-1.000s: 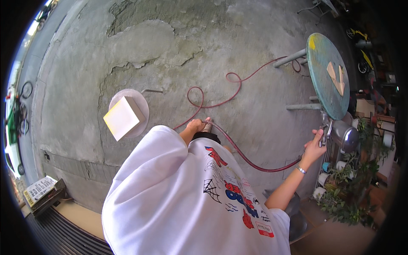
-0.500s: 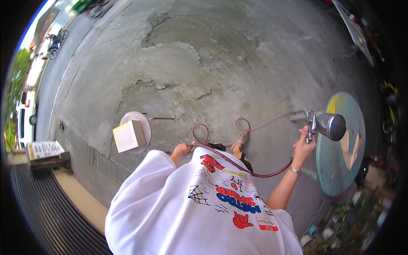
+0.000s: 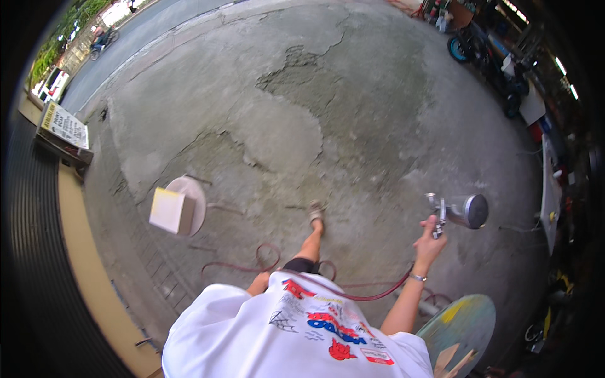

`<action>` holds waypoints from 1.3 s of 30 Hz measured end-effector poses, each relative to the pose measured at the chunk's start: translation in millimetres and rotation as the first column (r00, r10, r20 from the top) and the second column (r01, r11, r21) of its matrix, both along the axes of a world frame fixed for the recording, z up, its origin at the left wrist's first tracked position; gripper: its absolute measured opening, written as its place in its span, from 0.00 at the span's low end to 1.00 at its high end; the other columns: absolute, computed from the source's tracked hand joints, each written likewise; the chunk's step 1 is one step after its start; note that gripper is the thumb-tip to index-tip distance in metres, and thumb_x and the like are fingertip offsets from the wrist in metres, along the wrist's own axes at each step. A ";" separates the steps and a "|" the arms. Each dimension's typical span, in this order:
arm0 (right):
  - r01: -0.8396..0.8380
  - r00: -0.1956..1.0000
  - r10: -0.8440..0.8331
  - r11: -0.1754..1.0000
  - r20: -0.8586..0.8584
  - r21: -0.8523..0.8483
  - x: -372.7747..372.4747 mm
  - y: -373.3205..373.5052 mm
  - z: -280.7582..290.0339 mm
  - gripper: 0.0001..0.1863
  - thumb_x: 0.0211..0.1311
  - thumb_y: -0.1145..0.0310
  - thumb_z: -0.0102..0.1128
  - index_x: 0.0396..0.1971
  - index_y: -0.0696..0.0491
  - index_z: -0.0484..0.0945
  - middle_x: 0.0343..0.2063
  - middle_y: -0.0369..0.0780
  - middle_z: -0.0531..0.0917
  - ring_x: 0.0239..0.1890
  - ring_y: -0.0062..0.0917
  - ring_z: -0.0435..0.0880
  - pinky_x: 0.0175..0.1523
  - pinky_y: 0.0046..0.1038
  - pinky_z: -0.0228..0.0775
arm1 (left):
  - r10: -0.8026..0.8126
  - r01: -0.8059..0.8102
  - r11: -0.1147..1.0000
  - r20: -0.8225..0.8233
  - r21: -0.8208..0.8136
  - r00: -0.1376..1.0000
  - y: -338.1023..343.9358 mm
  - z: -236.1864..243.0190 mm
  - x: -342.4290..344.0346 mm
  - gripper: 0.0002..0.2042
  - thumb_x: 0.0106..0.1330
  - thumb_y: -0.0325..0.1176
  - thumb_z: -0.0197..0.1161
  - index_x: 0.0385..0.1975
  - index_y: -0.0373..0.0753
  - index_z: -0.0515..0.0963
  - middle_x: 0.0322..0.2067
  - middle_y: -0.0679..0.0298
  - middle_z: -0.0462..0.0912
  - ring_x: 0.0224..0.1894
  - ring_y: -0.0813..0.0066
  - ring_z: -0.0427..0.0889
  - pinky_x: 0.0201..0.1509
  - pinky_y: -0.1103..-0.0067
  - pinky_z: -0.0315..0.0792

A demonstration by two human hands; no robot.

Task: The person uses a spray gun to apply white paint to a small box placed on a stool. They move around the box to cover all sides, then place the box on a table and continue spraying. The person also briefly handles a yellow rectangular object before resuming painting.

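In my right hand (image 3: pixel 428 242) is a metal spray gun (image 3: pixel 439 217), held upright by its grip with the fingers closed round it. Its silver cup (image 3: pixel 469 211) points to the right, over the concrete. A dark red hose (image 3: pixel 372 297) runs from the gun across the front of my shirt. My left hand (image 3: pixel 259 281) is low beside my waist, partly covered by the shirt, and closed on the hose. To the left, a pale box-like block (image 3: pixel 170 210) rests on a round-topped stool (image 3: pixel 198 205).
A round greenish table (image 3: pixel 460 321) bearing wooden strips (image 3: pixel 446 358) stands at the lower right. Hose loops (image 3: pixel 268 253) lie on the cracked concrete floor (image 3: pixel 277 132). A sign board (image 3: pixel 65 126) stands at left by the shutter. A motorbike (image 3: pixel 488 60) and clutter line the right.
My view has turned, so the round table now sits lower right and the motorbike shows. One leg is stepping forward. The spray gun has moved away from the table, still in my right hand.
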State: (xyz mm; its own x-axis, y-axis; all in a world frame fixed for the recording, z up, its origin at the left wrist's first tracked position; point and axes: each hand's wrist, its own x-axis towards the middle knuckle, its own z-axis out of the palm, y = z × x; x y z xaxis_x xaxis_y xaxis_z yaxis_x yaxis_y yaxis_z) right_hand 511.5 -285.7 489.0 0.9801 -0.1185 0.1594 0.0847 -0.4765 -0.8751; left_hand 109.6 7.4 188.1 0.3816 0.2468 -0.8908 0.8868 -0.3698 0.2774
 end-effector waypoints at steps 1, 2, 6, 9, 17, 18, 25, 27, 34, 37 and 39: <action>-0.040 0.999 0.040 0.999 0.000 0.001 22.2 23.1 1.5 0.30 0.71 0.46 0.60 0.28 0.63 0.81 0.17 0.38 0.80 0.07 0.20 0.71 0.13 0.26 0.58 | 0.036 -0.036 0.999 -0.010 -0.005 0.999 0.8 -11.2 10.8 0.46 0.62 0.80 0.38 0.57 0.44 0.81 0.55 0.42 0.81 0.62 0.41 0.76 0.65 0.58 0.71; -0.066 0.996 0.067 0.998 0.064 -0.008 42.7 39.0 6.7 0.30 0.72 0.46 0.60 0.28 0.63 0.82 0.16 0.37 0.80 0.07 0.20 0.71 0.13 0.25 0.58 | 0.055 -0.055 0.998 -0.004 -0.005 0.998 2.5 -25.4 31.6 0.46 0.62 0.81 0.37 0.57 0.44 0.81 0.55 0.42 0.81 0.62 0.41 0.76 0.66 0.58 0.71; -0.105 0.993 0.107 0.994 0.057 -0.038 136.9 112.0 15.5 0.29 0.72 0.46 0.59 0.27 0.61 0.82 0.14 0.36 0.78 0.08 0.18 0.72 0.13 0.24 0.58 | 0.161 -0.161 0.987 -0.017 0.020 0.987 43.4 -46.8 109.9 0.47 0.63 0.81 0.35 0.58 0.44 0.81 0.55 0.41 0.80 0.62 0.41 0.75 0.66 0.58 0.70; -0.180 0.984 0.180 0.983 0.019 0.046 203.2 173.0 25.7 0.27 0.71 0.48 0.62 0.30 0.62 0.82 0.17 0.36 0.80 0.10 0.17 0.72 0.13 0.25 0.58 | 0.293 -0.295 0.955 0.075 0.015 0.953 96.9 -25.9 196.8 0.50 0.64 0.80 0.30 0.58 0.40 0.80 0.55 0.38 0.79 0.63 0.41 0.75 0.67 0.59 0.69; -0.488 0.873 0.487 0.873 0.034 0.026 312.9 361.9 38.8 0.25 0.72 0.50 0.61 0.29 0.62 0.81 0.17 0.37 0.80 0.09 0.17 0.72 0.13 0.25 0.59 | 0.439 -0.479 0.847 0.206 0.230 0.875 229.0 37.0 299.9 0.43 0.69 0.75 0.37 0.50 0.37 0.83 0.52 0.42 0.82 0.60 0.43 0.78 0.65 0.57 0.71; -0.525 0.851 0.526 0.849 0.013 0.054 322.5 392.1 35.8 0.25 0.72 0.50 0.61 0.29 0.62 0.81 0.18 0.37 0.81 0.09 0.17 0.72 0.13 0.25 0.59 | 0.496 -0.530 0.817 0.193 0.225 0.847 237.9 42.2 301.7 0.44 0.68 0.75 0.37 0.50 0.37 0.83 0.52 0.42 0.82 0.60 0.42 0.78 0.65 0.57 0.70; -0.780 0.626 0.780 0.626 0.018 -0.006 394.0 577.6 16.6 0.22 0.72 0.54 0.62 0.33 0.62 0.83 0.21 0.39 0.85 0.11 0.17 0.74 0.14 0.27 0.61 | 0.630 -0.621 0.740 0.057 0.257 0.774 236.4 29.8 313.8 0.45 0.64 0.78 0.42 0.47 0.37 0.85 0.50 0.42 0.84 0.57 0.43 0.80 0.61 0.57 0.73; -0.823 0.563 0.826 0.562 -0.009 0.086 393.0 645.1 11.5 0.21 0.71 0.54 0.63 0.31 0.61 0.83 0.19 0.38 0.83 0.12 0.16 0.72 0.15 0.27 0.59 | 0.761 -0.737 0.616 0.031 0.277 0.648 227.1 14.7 321.9 0.44 0.64 0.77 0.44 0.46 0.36 0.86 0.49 0.42 0.84 0.57 0.43 0.80 0.62 0.57 0.73; -0.993 0.069 0.981 0.085 0.180 -0.080 429.6 836.9 3.7 0.23 0.71 0.57 0.65 0.23 0.62 0.76 0.11 0.34 0.68 0.17 0.17 0.63 0.23 0.29 0.55 | 0.969 -0.975 0.205 0.123 0.082 0.214 178.4 -11.5 466.5 0.44 0.64 0.76 0.46 0.49 0.35 0.84 0.50 0.41 0.83 0.57 0.42 0.80 0.62 0.58 0.73; -0.998 -0.031 0.998 -0.028 0.061 -0.058 408.7 902.3 17.6 0.22 0.72 0.57 0.64 0.25 0.62 0.80 0.11 0.34 0.71 0.15 0.15 0.66 0.22 0.28 0.57 | 0.989 -0.997 0.055 0.142 -0.051 0.048 171.9 -25.4 529.3 0.43 0.64 0.76 0.46 0.50 0.36 0.84 0.50 0.41 0.83 0.57 0.42 0.80 0.61 0.58 0.73; -0.991 -0.127 0.992 -0.126 0.011 -0.040 397.3 927.9 16.0 0.22 0.72 0.57 0.64 0.27 0.62 0.83 0.11 0.33 0.72 0.14 0.15 0.68 0.21 0.27 0.57 | 0.994 -0.993 -0.055 0.090 -0.107 -0.065 171.8 -30.4 570.8 0.43 0.64 0.76 0.46 0.50 0.37 0.84 0.51 0.41 0.83 0.57 0.42 0.80 0.61 0.58 0.73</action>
State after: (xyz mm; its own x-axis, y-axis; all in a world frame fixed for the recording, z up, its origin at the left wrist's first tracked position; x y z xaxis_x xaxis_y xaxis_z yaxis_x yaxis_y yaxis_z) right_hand 908.8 642.2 505.0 -0.0129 0.9845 0.1747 0.4954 0.1581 -0.8541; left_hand 680.5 179.2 157.7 -0.1793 0.4513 -0.8742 0.2810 0.8750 0.3942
